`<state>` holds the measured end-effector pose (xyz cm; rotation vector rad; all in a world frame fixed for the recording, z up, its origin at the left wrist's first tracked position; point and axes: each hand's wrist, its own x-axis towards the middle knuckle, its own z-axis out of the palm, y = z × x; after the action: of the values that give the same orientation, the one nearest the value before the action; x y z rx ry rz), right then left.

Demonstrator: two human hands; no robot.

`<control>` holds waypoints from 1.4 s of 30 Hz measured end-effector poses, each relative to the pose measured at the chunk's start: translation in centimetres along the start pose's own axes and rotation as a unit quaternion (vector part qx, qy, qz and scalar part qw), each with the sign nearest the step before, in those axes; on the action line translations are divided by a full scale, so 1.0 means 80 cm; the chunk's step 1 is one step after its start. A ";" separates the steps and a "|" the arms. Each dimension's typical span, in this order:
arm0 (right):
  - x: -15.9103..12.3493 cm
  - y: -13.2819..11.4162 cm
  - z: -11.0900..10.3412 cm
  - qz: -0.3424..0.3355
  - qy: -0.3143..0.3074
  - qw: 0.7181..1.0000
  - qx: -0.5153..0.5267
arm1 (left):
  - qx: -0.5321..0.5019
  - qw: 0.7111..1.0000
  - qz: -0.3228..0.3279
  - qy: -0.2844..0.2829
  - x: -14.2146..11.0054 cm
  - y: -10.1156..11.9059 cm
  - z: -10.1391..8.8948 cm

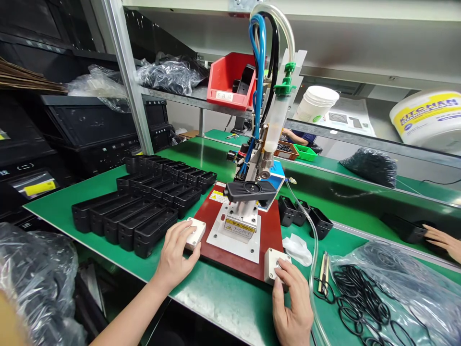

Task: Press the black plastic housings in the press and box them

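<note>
A dispensing machine (264,144) with blue and black hoses stands on a red base plate (268,235). Its nozzle points down onto a black plastic part (251,190) set on the fixture. My left hand (177,252) lies over the white button box (196,231) at the plate's left corner, fingers curved on top of it. My right hand (292,300) rests at the white button box (273,264) at the right corner, thumb against its round button.
Rows of black plastic housings (144,211) lie left of the plate, two more (302,216) to its right. A bag of black rubber rings (374,293) sits at the right. A white cloth (297,248) lies beside the plate. Another person's hand (444,240) reaches in at far right.
</note>
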<state>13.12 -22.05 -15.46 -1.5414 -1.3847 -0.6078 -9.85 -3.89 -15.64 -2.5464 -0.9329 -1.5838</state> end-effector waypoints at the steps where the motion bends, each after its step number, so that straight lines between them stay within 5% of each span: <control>1: 0.000 0.000 0.000 0.000 -0.001 1.000 0.001 | 0.000 1.000 0.000 -0.001 0.000 0.000 0.000; 42: 0.000 0.000 0.000 -0.001 -0.003 1.000 -0.001 | -0.009 1.000 0.002 -0.003 0.002 -0.001 -0.001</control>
<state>13.13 -22.06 -15.46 -1.5454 -1.3914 -0.6067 -9.86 -3.79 -15.50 -2.5647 -0.9174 -1.5916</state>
